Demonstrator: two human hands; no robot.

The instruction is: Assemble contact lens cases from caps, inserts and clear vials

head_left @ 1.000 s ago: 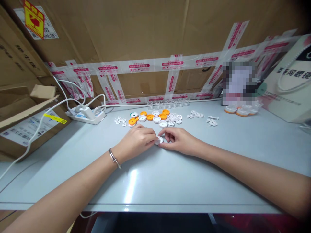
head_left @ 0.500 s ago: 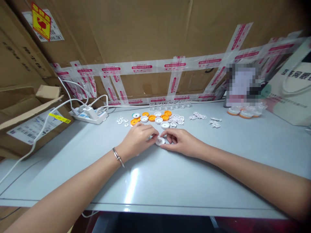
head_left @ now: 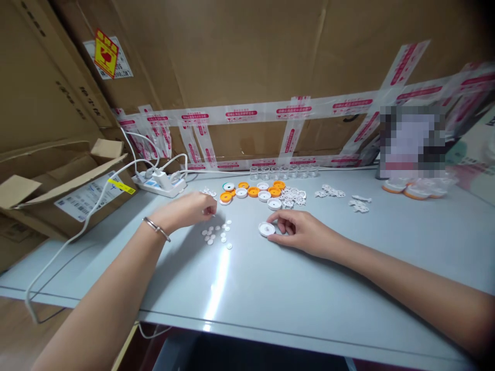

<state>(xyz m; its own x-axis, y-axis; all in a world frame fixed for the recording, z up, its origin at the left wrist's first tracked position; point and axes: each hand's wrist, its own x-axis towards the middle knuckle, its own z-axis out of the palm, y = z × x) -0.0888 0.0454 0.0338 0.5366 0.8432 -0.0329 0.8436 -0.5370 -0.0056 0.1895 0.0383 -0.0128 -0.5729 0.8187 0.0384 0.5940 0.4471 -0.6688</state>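
Lying flat on the pale table [head_left: 309, 288], the white dish [head_left: 266, 230] sits on the near side of the ring cluster [head_left: 253, 192], a little to its right and apart from it. Its open face points up, with a small white piece at its middle; the outline is round, so its width has no long direction, and its centre axis runs upright from the tabletop. The right hand [head_left: 301, 232] holds the dish by its right-hand rim, forefinger on the far side and thumb on the near side, the other fingers curled in.

The left hand [head_left: 189, 210], a metal bangle [head_left: 157, 229] at its wrist, is left of the cluster and on its near side. Its fingers are bent and drawn narrow; a pale speck shows at the tips, but whether they pinch it cannot be told. Small white discs [head_left: 210, 240] lie scattered just beside that hand, nearer the person than the cluster.

White lacy pieces [head_left: 293, 196] are heaped just right of the cluster, with two smaller groups farther right. Clear cups [head_left: 284, 172] stand in a row behind it. A power strip [head_left: 167, 186] lies to its left, beside an open carton [head_left: 83, 198].
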